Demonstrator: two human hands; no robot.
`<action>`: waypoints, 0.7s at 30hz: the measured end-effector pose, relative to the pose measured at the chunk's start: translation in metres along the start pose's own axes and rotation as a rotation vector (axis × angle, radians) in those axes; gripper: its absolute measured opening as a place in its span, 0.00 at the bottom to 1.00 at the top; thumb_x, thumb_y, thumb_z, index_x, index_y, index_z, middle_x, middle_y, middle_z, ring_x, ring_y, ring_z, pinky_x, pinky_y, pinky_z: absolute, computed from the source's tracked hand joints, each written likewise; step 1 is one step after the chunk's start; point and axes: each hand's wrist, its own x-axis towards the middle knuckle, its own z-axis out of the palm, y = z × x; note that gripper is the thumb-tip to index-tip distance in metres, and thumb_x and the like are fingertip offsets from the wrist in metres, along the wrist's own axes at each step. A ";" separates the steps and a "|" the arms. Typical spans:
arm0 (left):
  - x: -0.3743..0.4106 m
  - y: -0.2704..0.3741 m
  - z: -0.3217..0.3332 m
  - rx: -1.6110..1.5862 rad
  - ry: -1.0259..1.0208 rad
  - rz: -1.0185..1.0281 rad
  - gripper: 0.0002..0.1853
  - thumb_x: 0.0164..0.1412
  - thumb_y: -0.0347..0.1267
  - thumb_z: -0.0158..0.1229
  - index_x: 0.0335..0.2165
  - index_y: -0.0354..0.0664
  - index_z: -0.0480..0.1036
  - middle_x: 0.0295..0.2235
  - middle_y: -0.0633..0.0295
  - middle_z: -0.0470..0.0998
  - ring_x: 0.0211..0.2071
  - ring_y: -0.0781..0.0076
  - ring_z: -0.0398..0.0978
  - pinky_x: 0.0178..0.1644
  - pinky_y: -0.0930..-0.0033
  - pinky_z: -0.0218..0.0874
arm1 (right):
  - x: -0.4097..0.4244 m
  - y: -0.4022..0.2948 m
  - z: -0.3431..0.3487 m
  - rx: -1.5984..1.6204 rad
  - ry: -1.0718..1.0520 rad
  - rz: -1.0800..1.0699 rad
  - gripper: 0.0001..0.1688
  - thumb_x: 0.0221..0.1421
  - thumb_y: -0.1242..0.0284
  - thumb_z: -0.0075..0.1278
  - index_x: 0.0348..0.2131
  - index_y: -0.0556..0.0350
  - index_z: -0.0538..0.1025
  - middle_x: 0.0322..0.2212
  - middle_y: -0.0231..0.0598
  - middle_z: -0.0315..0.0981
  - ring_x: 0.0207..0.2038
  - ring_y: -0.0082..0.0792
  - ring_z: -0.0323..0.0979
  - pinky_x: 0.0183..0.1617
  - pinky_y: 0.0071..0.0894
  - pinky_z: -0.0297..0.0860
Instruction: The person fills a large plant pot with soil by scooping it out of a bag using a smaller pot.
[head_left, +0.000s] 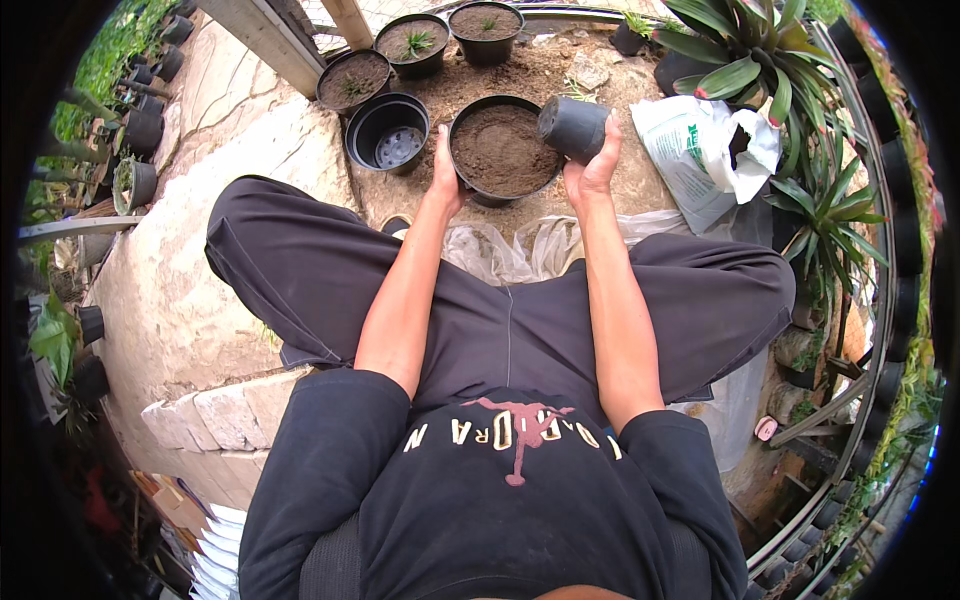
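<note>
A wide black plastic pot filled with brown soil stands in front of me, with a shallow hollow in the soil's middle. My left hand is against this pot's left side, its fingers along the outer wall. In my right hand is a smaller black nursery pot, tipped on its side so that its base faces left towards the large pot. Thin green leaves show just beyond the small pot; whether they grow from it is hard to tell. An empty black pot with drainage holes stands left of my left hand.
Black pots with soil and small green plants line the back. A white plastic sack, torn at one end, lies at right near bromeliad-like plants. Clear plastic sheeting lies before my crossed legs. A wooden post rises at upper left.
</note>
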 end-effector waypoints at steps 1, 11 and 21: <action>0.001 0.000 0.001 0.010 -0.003 0.011 0.47 0.66 0.69 0.32 0.63 0.43 0.63 0.61 0.50 0.70 0.60 0.51 0.69 0.65 0.46 0.59 | 0.001 0.001 -0.001 -0.013 -0.004 -0.005 0.33 0.61 0.42 0.46 0.52 0.47 0.73 0.46 0.36 0.77 0.48 0.36 0.75 0.57 0.44 0.68; 0.002 -0.001 0.006 0.040 0.038 0.102 0.43 0.68 0.65 0.34 0.61 0.41 0.66 0.58 0.52 0.73 0.57 0.56 0.72 0.64 0.52 0.62 | 0.008 -0.005 0.006 -0.481 -0.115 -0.166 0.43 0.59 0.45 0.54 0.59 0.60 0.71 0.49 0.47 0.74 0.52 0.39 0.72 0.61 0.37 0.64; -0.007 0.012 0.012 0.135 0.097 0.250 0.29 0.73 0.53 0.41 0.55 0.42 0.70 0.52 0.58 0.78 0.53 0.65 0.76 0.58 0.60 0.66 | -0.049 0.002 0.057 -1.430 -0.522 -0.714 0.39 0.46 0.48 0.66 0.56 0.38 0.77 0.51 0.55 0.68 0.53 0.58 0.68 0.58 0.52 0.66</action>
